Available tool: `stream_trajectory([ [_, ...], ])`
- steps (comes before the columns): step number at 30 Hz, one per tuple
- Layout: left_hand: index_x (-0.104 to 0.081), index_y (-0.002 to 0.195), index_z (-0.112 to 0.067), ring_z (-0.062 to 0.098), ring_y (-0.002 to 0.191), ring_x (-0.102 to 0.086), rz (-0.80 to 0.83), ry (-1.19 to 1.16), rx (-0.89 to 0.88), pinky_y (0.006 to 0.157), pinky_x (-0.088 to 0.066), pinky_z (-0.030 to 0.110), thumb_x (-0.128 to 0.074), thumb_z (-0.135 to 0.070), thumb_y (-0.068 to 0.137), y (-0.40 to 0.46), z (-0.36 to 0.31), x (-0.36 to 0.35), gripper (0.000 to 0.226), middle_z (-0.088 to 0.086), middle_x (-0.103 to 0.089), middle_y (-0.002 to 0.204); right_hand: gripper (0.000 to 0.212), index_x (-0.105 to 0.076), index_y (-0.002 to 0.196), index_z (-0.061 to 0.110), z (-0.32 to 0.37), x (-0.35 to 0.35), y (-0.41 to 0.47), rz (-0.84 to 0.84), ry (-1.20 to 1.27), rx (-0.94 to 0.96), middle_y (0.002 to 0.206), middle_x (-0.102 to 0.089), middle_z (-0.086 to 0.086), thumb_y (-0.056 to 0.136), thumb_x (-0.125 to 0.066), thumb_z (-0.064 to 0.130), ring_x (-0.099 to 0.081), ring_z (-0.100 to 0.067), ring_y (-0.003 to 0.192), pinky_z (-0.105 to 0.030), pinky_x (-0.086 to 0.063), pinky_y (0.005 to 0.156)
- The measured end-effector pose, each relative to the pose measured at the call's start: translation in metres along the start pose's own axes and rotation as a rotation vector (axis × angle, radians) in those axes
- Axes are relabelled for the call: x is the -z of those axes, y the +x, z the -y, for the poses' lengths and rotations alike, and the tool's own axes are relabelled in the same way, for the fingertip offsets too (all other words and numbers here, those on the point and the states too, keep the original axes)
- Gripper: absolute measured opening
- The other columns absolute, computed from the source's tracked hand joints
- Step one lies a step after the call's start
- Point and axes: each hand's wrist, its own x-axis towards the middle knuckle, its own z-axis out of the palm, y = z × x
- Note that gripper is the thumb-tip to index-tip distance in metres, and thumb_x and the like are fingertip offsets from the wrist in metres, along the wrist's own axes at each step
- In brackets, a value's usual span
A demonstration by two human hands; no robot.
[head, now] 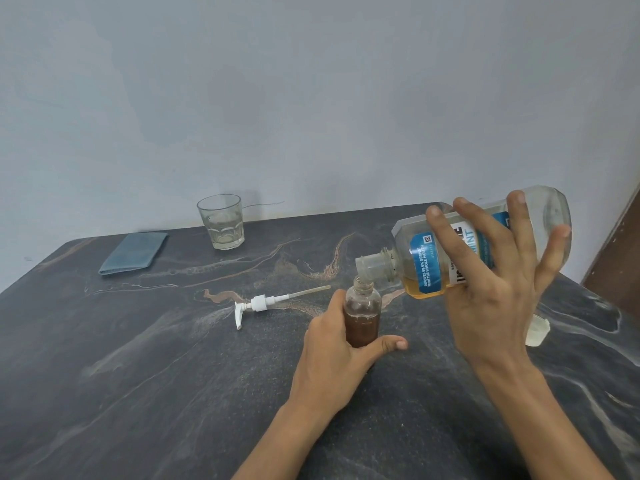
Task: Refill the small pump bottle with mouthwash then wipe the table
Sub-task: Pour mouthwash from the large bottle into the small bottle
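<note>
table (145,375): dark marbled top, everything's sitting on it
mouthwash bottle (426,268): tipped nearly sideways, mouth right over the small one's neck
right hand (491,289): wrapped round that big bottle, fingers spread
left hand (332,351): gripping the small pump bottle (362,313), upright, about half full of brown liquid
cloth (133,252): folded, far left
glass (221,221): near the wall
pump head (263,303): lying loose beside the small bottle
cap (538,330): behind the right wrist

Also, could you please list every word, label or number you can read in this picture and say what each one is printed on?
"REMOVES 99.9% GERMS FROM THE WHOLE MOUTH": blue label of the large clear plastic mouthwash bottle, tilted in the right hand.
"...MINT": same label; the start is hidden by fingers.
Large dark brand letters: mostly covered, unreadable.
Square code: too small to read.
Small clear pump bottle, held by the left hand: no text.
</note>
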Motion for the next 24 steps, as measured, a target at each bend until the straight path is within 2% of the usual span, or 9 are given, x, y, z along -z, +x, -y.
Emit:
stream_trajectory([
  [2, -0.052, 0.102, -0.027, 0.010, 0.067, -0.052, 0.004, 0.002, 0.006, 0.064, -0.050, 0.028, -0.070, -0.077, 0.055, 0.0002, 0.0001, -0.0002, 0.070, -0.006, -0.060, 0.076, 0.087, -0.043, 0.133, 0.030, -0.0001, 0.0000, 0.0002, 0.003, 0.001, 0.001, 0.136, -0.041, 0.004, 0.065, -0.071, -0.018, -0.024, -0.028, 0.137, -0.036, 0.009, 0.115],
  [6, -0.052, 0.104, -0.031, 0.007, 0.068, -0.051, 0.004, 0.002, 0.011, 0.063, -0.047, 0.022, -0.071, -0.076, 0.055, 0.0004, 0.0008, -0.0003, 0.068, -0.013, -0.058, 0.074, 0.087, -0.043, 0.133, 0.030, 0.0004, 0.0002, 0.0001, -0.001, -0.001, -0.003, 0.136, -0.040, 0.004, 0.066, -0.072, -0.017, -0.024, -0.028, 0.137, -0.036, 0.008, 0.115],
  [10, -0.052, 0.101, -0.032, 0.006, 0.065, -0.049, -0.001, -0.004, 0.003, 0.062, -0.046, 0.021, -0.072, -0.075, 0.056, 0.0001, 0.0009, -0.0002, 0.065, -0.011, -0.057, 0.072, 0.087, -0.043, 0.133, 0.030, 0.0000, 0.0004, 0.0002, 0.003, 0.000, -0.001, 0.136, -0.040, 0.003, 0.066, -0.072, -0.016, -0.024, -0.028, 0.136, -0.036, 0.008, 0.114],
  [15, -0.051, 0.097, -0.032, 0.004, 0.062, -0.047, 0.000, -0.004, -0.002, 0.059, -0.040, 0.016, -0.072, -0.074, 0.056, 0.0007, -0.0002, 0.0000, 0.062, -0.017, -0.052, 0.067, 0.087, -0.043, 0.133, 0.030, -0.0002, 0.0005, 0.0011, 0.007, 0.010, -0.006, 0.137, -0.040, 0.004, 0.065, -0.075, -0.015, -0.025, -0.028, 0.136, -0.036, 0.008, 0.114],
  [24, -0.051, 0.100, -0.033, 0.001, 0.066, -0.051, 0.007, 0.005, 0.001, 0.061, -0.040, 0.012, -0.072, -0.073, 0.056, 0.0008, -0.0010, 0.0002, 0.063, -0.018, -0.054, 0.072, 0.089, -0.044, 0.132, 0.029, -0.0004, 0.0002, 0.0011, 0.008, 0.012, -0.006, 0.136, -0.041, 0.003, 0.063, -0.075, -0.017, -0.026, -0.028, 0.136, -0.036, 0.007, 0.114],
])
